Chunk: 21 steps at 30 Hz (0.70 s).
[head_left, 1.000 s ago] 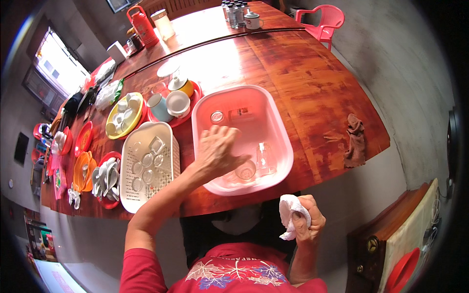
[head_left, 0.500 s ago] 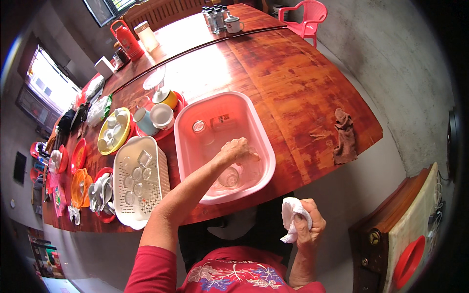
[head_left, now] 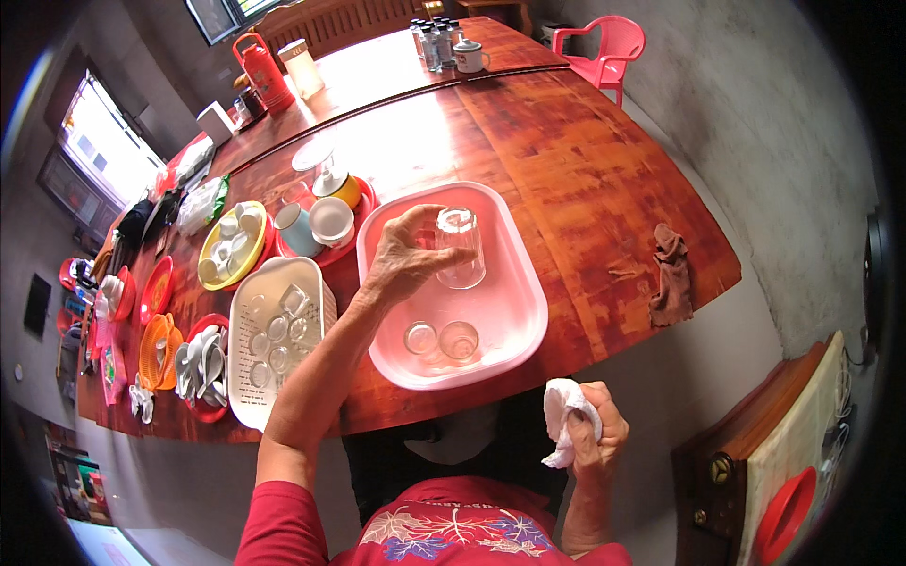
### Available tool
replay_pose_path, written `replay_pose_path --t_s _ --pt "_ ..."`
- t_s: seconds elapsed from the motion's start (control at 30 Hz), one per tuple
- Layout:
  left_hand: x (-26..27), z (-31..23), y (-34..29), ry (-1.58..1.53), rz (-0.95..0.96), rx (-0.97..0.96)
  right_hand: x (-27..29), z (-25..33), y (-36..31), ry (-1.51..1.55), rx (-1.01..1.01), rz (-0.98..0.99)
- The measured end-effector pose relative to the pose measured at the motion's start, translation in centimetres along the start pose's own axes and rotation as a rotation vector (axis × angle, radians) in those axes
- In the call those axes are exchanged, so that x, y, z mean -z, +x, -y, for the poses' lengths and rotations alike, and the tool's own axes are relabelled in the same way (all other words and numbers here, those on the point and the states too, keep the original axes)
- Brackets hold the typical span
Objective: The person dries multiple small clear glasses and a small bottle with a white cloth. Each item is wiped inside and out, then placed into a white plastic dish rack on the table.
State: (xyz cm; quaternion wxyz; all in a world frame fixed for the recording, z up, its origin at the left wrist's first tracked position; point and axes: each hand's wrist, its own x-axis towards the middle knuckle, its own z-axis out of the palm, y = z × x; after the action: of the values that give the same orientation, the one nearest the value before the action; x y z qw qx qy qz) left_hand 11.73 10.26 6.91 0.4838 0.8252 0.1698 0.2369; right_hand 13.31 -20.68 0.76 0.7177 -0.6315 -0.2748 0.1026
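Note:
My left hand (head_left: 408, 253) grips a clear drinking glass (head_left: 461, 257) between thumb and fingers. The glass is base up, over the far part of a pink plastic basin (head_left: 539, 316). Near the front of that basin lie two more glasses, a smaller one (head_left: 420, 338) and a wider one (head_left: 460, 341). Off the table's front edge, to the right, my right hand (head_left: 606, 429) is closed round a bunched white cloth (head_left: 563, 415). A cream slotted basket (head_left: 247, 401) holding several small glasses (head_left: 278, 329) stands left of the basin, beneath my left forearm.
Beyond the basket are a yellow bowl of white cups (head_left: 215, 279), a red tray with mugs (head_left: 366, 193) and a red plate of spoons (head_left: 219, 410). A brown cloth (head_left: 671, 278) lies at the table's right edge. A red flask (head_left: 264, 80) stands far left.
My left hand has risen from the basin's right side toward its far left, now with a glass in it. The glasses in the basin have shifted. My right hand keeps the cloth in place.

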Motion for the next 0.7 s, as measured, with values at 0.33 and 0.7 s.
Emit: replay_pose_path --t_s 0.33,0.7 --pt "-1.7 2.8 -5.0 -0.593 -0.171 -0.032 -3.8 1.7 3.4 0.139 0.054 -0.075" --pt "-4.7 1.6 -9.1 -0.039 -0.500 -0.186 -13.5 0.7 8.8 -0.500 0.667 0.092"
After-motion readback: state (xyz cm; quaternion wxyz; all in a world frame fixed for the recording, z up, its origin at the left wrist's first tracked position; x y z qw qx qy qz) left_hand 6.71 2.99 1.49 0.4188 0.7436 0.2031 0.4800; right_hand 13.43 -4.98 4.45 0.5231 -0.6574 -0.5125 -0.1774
